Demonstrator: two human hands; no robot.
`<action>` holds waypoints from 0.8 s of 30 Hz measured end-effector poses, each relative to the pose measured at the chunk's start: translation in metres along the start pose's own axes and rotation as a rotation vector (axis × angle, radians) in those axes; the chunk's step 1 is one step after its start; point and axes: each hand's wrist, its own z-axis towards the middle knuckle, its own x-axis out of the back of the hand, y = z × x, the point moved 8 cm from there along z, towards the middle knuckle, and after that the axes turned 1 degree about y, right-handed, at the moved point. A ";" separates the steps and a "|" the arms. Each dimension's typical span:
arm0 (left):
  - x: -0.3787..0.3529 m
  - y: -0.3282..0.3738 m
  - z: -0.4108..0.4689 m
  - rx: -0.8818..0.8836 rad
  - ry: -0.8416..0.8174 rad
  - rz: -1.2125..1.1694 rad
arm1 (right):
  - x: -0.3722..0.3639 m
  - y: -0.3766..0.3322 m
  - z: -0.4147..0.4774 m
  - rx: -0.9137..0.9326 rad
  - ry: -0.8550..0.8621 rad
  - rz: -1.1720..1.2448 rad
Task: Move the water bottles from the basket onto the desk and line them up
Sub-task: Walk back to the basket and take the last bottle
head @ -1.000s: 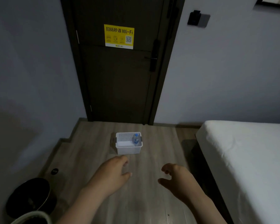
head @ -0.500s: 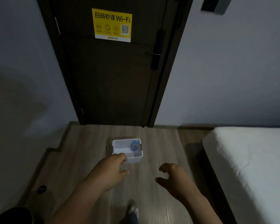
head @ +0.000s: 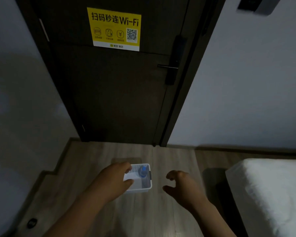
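Observation:
A small white perforated basket point(head: 138, 189) stands on the wooden floor in front of a dark door. A clear water bottle with a blue cap point(head: 143, 171) lies against its right wall. My left hand point(head: 112, 179) hovers over the basket's left side, fingers relaxed and spread, covering that part of it; I cannot tell whether it touches the rim. My right hand point(head: 181, 185) hangs to the right of the basket, fingers loosely curled, holding nothing. No desk is in view.
A dark door point(head: 120, 93) with a yellow Wi-Fi sticker point(head: 114, 29) closes the far end. A bed with a white mattress point(head: 270, 194) fills the right. A grey wall runs along the left. A small dark object point(head: 32, 223) lies on the floor at lower left.
The view has come closer to the door and basket. My left hand has reached forward from in front of the basket to over its left side. My right hand kept its pose.

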 end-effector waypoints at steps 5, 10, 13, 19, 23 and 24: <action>0.009 -0.012 0.062 0.003 -0.045 -0.067 | 0.005 -0.004 0.060 0.006 -0.006 -0.027; 0.021 -0.040 0.121 0.031 -0.073 -0.096 | 0.007 -0.013 0.122 -0.007 -0.038 -0.030; 0.017 -0.066 0.153 0.070 -0.110 -0.098 | -0.002 -0.014 0.156 -0.040 -0.063 -0.024; -0.010 -0.112 0.215 0.155 -0.123 -0.117 | -0.037 -0.005 0.214 -0.100 -0.113 0.002; -0.044 -0.148 0.244 0.202 -0.198 -0.057 | -0.063 0.014 0.255 -0.117 -0.174 -0.002; -0.053 -0.157 0.250 0.219 -0.212 -0.038 | -0.072 0.020 0.267 -0.115 -0.195 -0.012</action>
